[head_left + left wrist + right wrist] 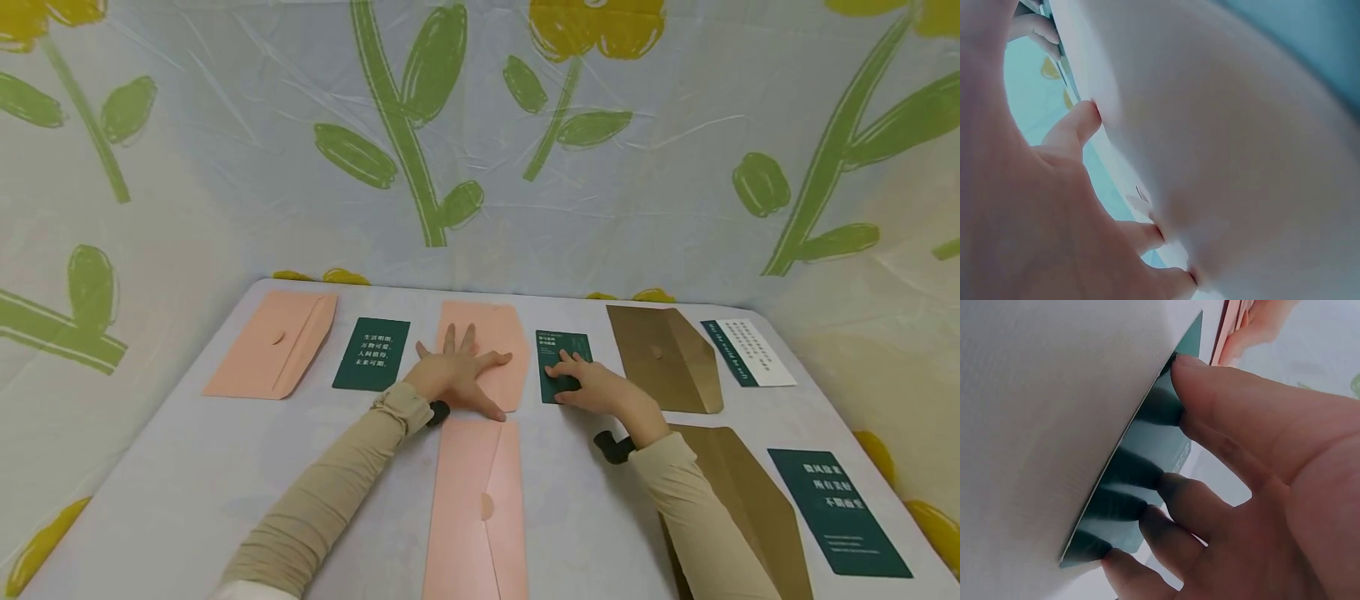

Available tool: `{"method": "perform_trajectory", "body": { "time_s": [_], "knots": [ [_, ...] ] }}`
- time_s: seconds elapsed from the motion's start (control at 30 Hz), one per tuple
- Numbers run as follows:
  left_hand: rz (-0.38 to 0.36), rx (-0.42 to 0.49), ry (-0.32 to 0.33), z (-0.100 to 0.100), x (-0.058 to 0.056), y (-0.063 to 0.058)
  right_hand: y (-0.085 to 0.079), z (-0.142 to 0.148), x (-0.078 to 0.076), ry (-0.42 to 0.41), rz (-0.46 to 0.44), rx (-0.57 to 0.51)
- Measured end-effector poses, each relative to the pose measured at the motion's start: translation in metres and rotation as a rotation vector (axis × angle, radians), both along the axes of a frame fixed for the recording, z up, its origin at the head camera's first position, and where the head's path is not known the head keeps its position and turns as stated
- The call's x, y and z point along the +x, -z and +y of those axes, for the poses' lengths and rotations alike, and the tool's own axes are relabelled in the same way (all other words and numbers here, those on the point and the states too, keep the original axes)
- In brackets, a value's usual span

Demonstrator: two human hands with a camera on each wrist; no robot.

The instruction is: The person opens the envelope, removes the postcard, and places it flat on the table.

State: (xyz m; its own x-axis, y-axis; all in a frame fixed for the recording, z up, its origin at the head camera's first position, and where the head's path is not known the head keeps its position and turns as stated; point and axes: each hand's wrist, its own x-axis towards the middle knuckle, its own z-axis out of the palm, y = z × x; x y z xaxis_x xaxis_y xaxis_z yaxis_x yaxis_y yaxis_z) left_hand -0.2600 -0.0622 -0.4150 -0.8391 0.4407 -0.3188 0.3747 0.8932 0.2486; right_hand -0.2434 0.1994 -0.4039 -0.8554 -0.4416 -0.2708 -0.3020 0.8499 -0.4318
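My left hand (453, 375) rests with its fingers spread on a pink envelope (504, 327) at the back middle. In the left wrist view its fingertips touch the pale surface, and the palm arches above it. The fingertips of my right hand (600, 387) touch a dark green printed card (552, 343) just right of that envelope. Seen from the right wrist, the fingers are slightly bent and apart on the card (1160, 444), which lies flat; the thumb is near its edge. A second pink envelope (457, 517) lies closer to me, with its flap down.
Another pink envelope (258, 350) and a green card (367, 358) lie at the left. On the right are two brown envelopes (652, 367), a green-and-white card (757, 354) and a larger green card (840, 517). Flower-patterned sheeting (262, 150) rises behind the table.
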Motion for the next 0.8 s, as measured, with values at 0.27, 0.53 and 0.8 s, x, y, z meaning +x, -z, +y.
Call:
{"method": "perform_trajectory", "body": {
  "time_s": [0.27,0.53,0.8],
  "knots": [
    [-0.008,-0.017,-0.003,-0.0005,0.0005,-0.0021,0.0058,0.005,-0.002,0.013,0.012,-0.07],
    [-0.009,0.003,0.003,-0.0005,-0.002,0.0006,0.0074,0.0073,-0.0008,-0.019,0.052,-0.097],
    [-0.003,0.007,0.004,-0.0002,-0.0018,-0.0009,0.0068,0.0058,-0.0017,-0.013,0.101,-0.061]
  ]
}}
